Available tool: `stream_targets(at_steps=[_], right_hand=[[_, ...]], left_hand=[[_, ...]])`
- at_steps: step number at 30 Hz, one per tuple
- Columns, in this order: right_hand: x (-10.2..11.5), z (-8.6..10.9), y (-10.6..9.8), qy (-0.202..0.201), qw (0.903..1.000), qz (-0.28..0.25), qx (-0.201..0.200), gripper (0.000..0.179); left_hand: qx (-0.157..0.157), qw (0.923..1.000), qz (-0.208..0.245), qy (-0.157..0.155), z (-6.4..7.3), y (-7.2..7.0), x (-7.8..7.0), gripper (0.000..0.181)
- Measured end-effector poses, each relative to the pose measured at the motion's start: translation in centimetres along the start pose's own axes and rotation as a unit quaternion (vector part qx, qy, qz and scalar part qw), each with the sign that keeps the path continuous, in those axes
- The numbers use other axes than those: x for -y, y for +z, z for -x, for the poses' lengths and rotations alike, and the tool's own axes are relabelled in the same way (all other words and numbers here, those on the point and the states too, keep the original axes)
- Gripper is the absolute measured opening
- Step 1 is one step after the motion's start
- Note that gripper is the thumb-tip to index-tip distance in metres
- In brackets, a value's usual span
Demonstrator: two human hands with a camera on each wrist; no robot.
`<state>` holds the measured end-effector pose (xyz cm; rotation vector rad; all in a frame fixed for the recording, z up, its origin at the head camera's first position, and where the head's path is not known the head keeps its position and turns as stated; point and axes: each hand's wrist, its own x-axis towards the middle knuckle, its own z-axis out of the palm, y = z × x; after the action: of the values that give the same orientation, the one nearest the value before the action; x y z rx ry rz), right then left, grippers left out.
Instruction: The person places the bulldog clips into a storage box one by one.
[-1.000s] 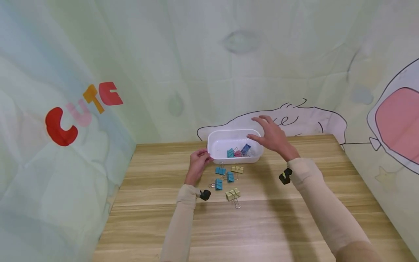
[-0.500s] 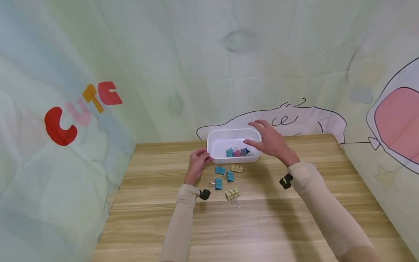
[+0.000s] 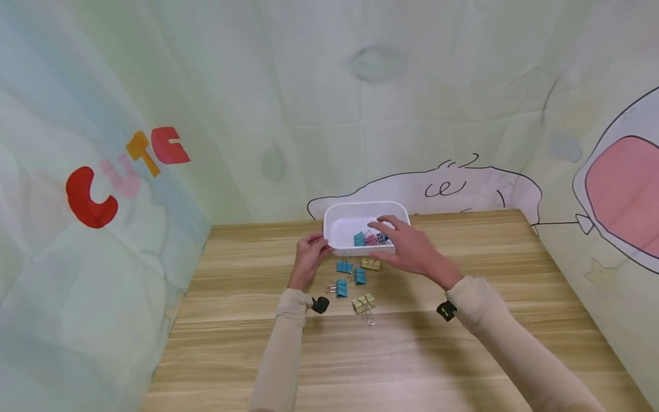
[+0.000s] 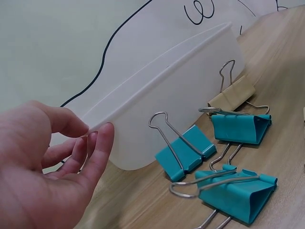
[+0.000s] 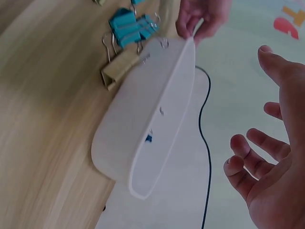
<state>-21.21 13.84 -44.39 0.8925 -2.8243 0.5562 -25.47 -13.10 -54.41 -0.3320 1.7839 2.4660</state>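
Observation:
My left hand [image 3: 309,257] pinches the rim of a white plastic box [image 4: 147,114] at its near left corner, thumb and fingertips on the edge. My right hand [image 3: 412,249] is over the box's near right side, fingers spread and holding nothing, as the right wrist view [image 5: 271,162] shows. Inside the box lie a teal binder clip [image 3: 359,239], a pink binder clip [image 3: 371,240] and a dark blue binder clip [image 3: 381,238], partly covered by the right hand. In front of the box are three blue binder clips [image 4: 186,152] and two yellow binder clips [image 3: 364,304].
The wood-grain table [image 3: 247,332] runs back to a printed curtain [image 3: 288,114] right behind the box. Another curtain wall [image 3: 103,286] with coloured letters stands along the left side, and more printed cloth [image 3: 612,240] along the right.
My right hand has come down and toward the near left, from above the box's right end to its near side. The dark blue clip has settled lower among the others. My left hand stays put.

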Motion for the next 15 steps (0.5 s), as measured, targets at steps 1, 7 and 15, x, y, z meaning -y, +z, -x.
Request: stream_targets(at_steps=[1, 7, 15], right_hand=[[0.3, 0.2, 0.3, -0.006, 1.0000, -0.002, 0.002, 0.071], [1.7, 1.5, 1.9, -0.042, 0.9987, -0.002, 0.029, 0.070], [2.8, 3.5, 5.1, -0.088, 0.9937, 0.012, 0.067, 0.069]], left_hand=[[0.000, 1.0000, -0.002, 0.000, 0.0, 0.0, 0.0, 0.039], [-0.001, 0.9999, -0.012, -0.002, 0.0, 0.0, -0.1, 0.041], [-0.001, 1.0000, -0.007, 0.000, 0.0, 0.0, 0.1, 0.038]])
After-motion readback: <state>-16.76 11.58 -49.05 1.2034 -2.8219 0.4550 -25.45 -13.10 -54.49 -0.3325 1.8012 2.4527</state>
